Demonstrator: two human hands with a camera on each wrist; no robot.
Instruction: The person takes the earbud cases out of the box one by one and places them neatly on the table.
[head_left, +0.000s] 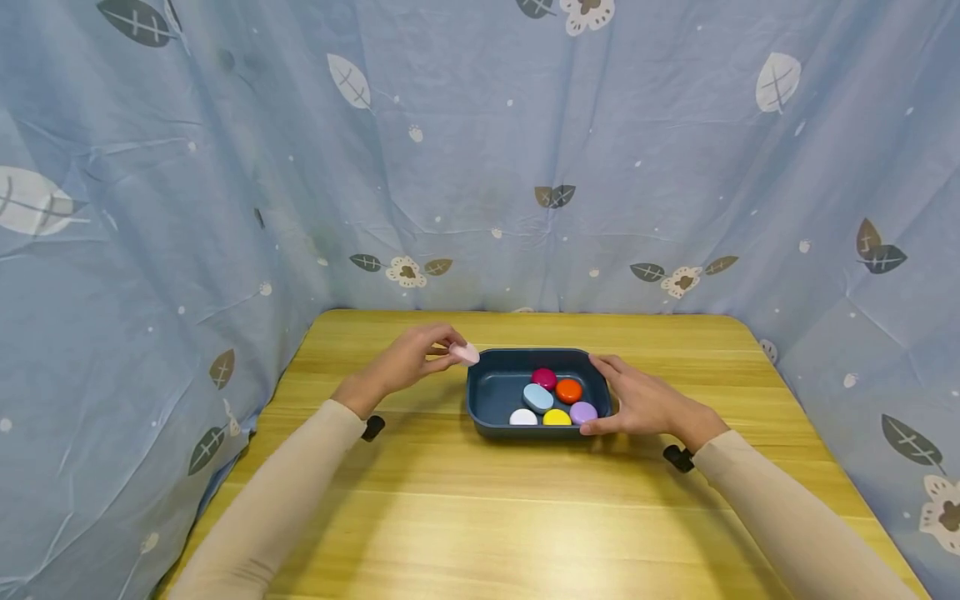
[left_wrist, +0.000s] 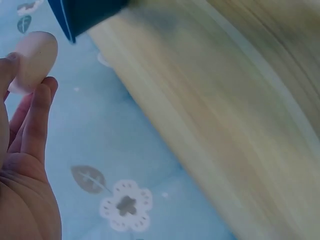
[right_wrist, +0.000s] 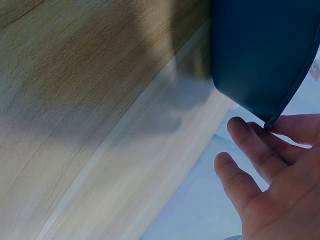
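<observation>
Pink pebble (head_left: 466, 353) was pinched between the thumb and fingertips of the left hand (head_left: 408, 361), fingers curled round it, held just above and beside the left rim of the dark blue tray (head_left: 487, 392). Left wrist view showed the same pale pink pebble (left_wrist: 34, 60) at the fingertips (left_wrist: 40, 100), with a corner of the tray (left_wrist: 75, 15) close by. Right hand (head_left: 637, 402) lay against the tray's right side, fingers nearly straight and spread along the rim, thumb at the near right corner; it pinched nothing. Right wrist view confirmed relaxed fingers (right_wrist: 252, 150) touching the tray wall (right_wrist: 260, 55). Between the hands, inside the tray, lay six pebbles: magenta (head_left: 543, 378), orange (head_left: 568, 390), light blue (head_left: 537, 397), white (head_left: 522, 417), yellow (head_left: 557, 417) and purple (head_left: 582, 412), clustered toward the right hand. Tray stood on a wooden table (head_left: 480, 517).
</observation>
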